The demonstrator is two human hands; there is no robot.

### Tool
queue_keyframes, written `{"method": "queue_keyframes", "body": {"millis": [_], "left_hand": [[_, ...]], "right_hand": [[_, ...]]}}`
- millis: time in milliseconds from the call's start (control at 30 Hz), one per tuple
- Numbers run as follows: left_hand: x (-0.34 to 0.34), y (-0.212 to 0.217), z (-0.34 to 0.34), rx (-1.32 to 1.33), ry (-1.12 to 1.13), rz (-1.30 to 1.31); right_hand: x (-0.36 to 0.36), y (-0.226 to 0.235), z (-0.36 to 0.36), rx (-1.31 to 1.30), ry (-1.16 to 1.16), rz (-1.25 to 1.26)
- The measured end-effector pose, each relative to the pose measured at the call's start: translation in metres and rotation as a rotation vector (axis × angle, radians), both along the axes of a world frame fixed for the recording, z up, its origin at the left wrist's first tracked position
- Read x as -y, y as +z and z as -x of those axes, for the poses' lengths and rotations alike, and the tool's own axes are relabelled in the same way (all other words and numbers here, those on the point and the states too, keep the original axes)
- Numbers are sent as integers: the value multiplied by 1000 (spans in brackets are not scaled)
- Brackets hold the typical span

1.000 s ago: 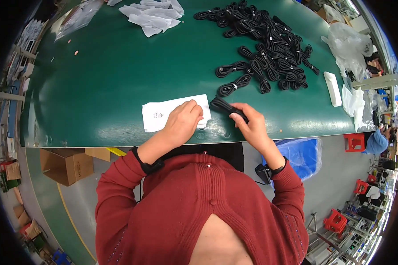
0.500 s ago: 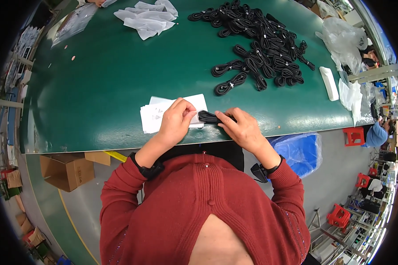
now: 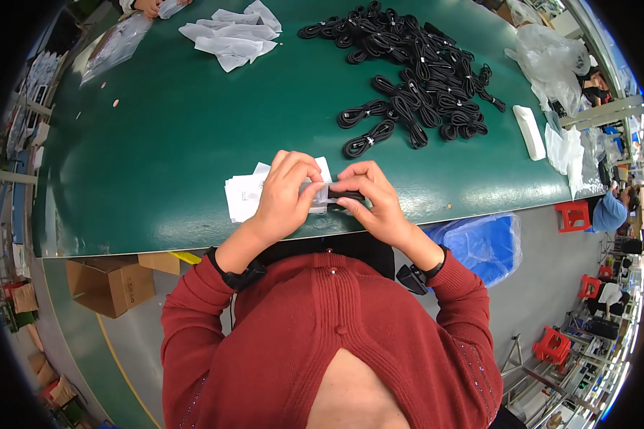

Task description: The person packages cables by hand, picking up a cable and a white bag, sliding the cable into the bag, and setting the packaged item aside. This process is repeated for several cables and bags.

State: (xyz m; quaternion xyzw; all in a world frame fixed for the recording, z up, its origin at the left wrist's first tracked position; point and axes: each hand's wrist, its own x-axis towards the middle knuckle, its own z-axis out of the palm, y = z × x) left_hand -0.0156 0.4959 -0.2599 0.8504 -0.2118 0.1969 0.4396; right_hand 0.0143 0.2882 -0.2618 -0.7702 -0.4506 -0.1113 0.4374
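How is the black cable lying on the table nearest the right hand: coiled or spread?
Coiled: the black cable lies in long loops, gathered at the middle by a pale tie.

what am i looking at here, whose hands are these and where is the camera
There's no machine: these are a person's own bare hands, seen from a wide fisheye camera worn on their head and looking down, so straight edges bend. On the green table lie a heap of coiled black cables, some white papers and crumpled whitish sheets. The left hand pinches what looks like a small translucent bag; the right hand holds a black cable bundle beside it, partly hidden by the fingers.
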Motion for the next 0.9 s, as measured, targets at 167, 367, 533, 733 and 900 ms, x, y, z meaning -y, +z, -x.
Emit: {"method": "queue_keyframes", "body": {"millis": [167, 367, 533, 733, 900], "left_hand": [[-5, -2, -8, -361, -89, 484], [-20, 25, -38, -591, -151, 830], [-74, 31, -91, -433, 124, 817], [-58, 20, -48, -143, 202, 239], [-12, -19, 7, -186, -33, -106]], "right_hand": [[-16, 0, 3, -475, -43, -497], [-16, 32, -17, -119, -68, -159], [0, 27, -50, -73, -348, -2], [39, -9, -78, 329, -346, 418], [35, -14, -51, 197, -333, 375]]}}
